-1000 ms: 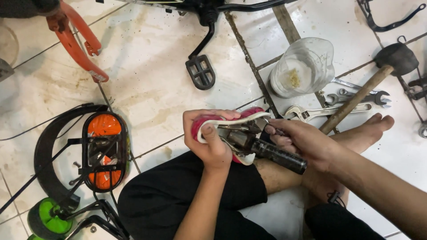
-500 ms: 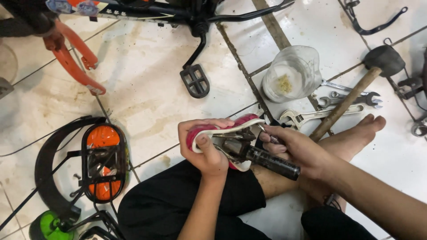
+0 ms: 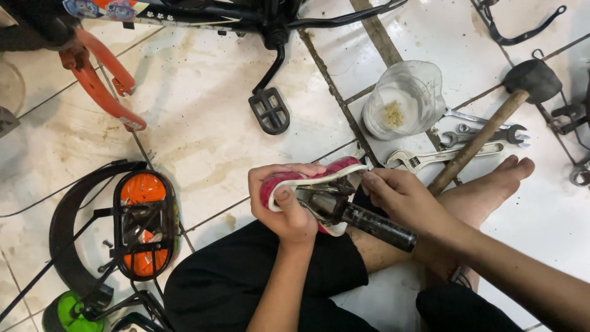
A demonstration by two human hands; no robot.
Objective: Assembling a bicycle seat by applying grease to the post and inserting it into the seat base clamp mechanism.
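L hand (image 3: 287, 206) wraps tight round pink bike saddle (image 3: 294, 180), held upside down over lap. R hand (image 3: 402, 195) has fingers curled at saddle's clamp, by black seatpost (image 3: 378, 225). Adjustable wrench (image 3: 430, 157), mallet (image 3: 491, 126) on tile nearby.

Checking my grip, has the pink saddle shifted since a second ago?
No. The pink saddle stays just left of the hammer handle end, below the black pedal, as before.
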